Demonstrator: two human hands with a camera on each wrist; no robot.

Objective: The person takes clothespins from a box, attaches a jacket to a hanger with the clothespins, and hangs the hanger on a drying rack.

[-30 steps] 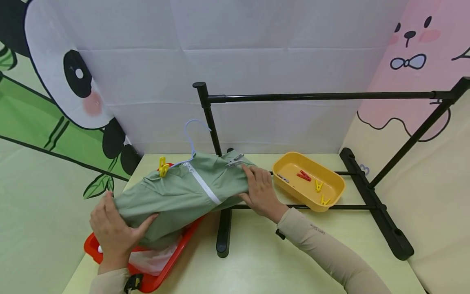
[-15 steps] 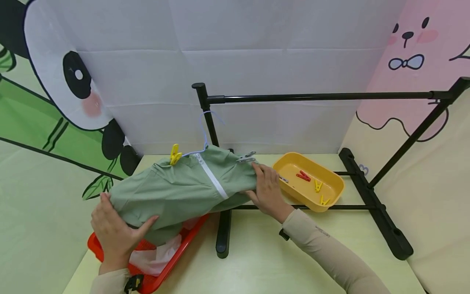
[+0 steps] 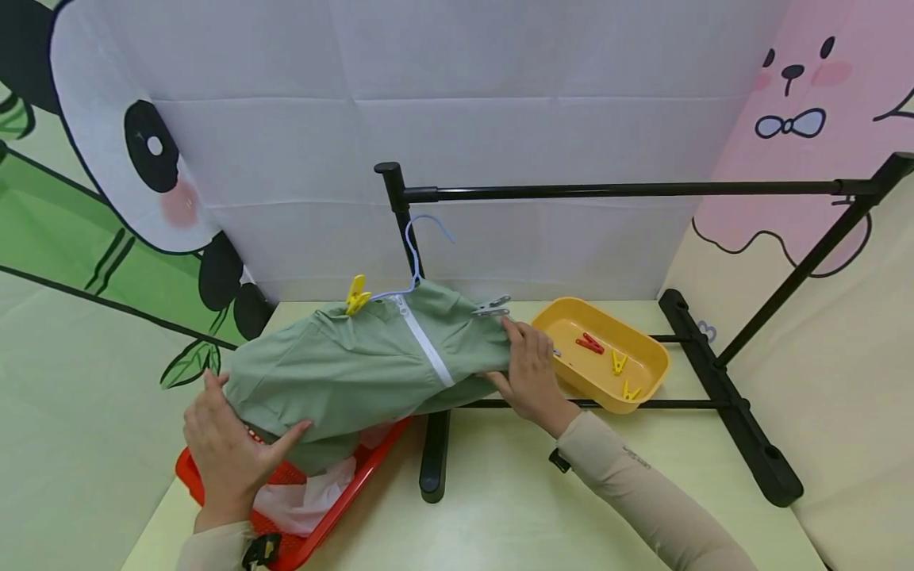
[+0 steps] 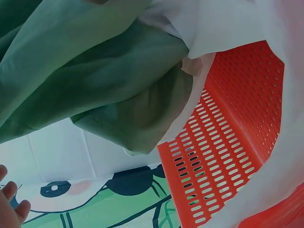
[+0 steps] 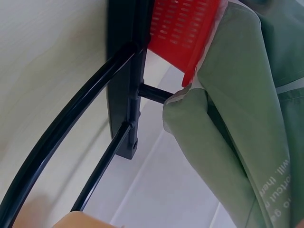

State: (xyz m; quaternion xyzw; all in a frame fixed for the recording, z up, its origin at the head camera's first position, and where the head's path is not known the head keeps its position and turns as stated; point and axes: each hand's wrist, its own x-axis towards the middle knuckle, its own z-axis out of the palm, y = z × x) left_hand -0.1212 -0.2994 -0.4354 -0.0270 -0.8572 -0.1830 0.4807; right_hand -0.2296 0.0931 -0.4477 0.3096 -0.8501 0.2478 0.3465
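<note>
Two bare hands are at work on one light green cloth garment with a white zip strip (image 3: 321,365), which is above the red plastic basket with many small holes (image 4: 247,80). The left hand (image 3: 228,452) is spread at the left end of the garment, with its thumb straight against the cloth; how firmly it bears the weight, I cannot tell. The right hand (image 3: 531,373) pinches the other end, just below a grey plastic clothes clip (image 3: 491,308). Well apart from each other, the hands have the garment between them. One yellow plastic clothes clip (image 3: 356,295) sits at the other shoulder, beside a thin pale blue hanger (image 3: 416,260), whose hook rises free from the collar. As I judge it, the clipping is done on both sides, and the present step is to arrange the garment and bring it to the black metal rack (image 3: 635,190). The hook is apart from the top bar and seems lower than it. So the next move probably calls for lifting the hanger and passing its hook over this bar, while the shoulders are kept level, so that neither clip slips off.
</note>
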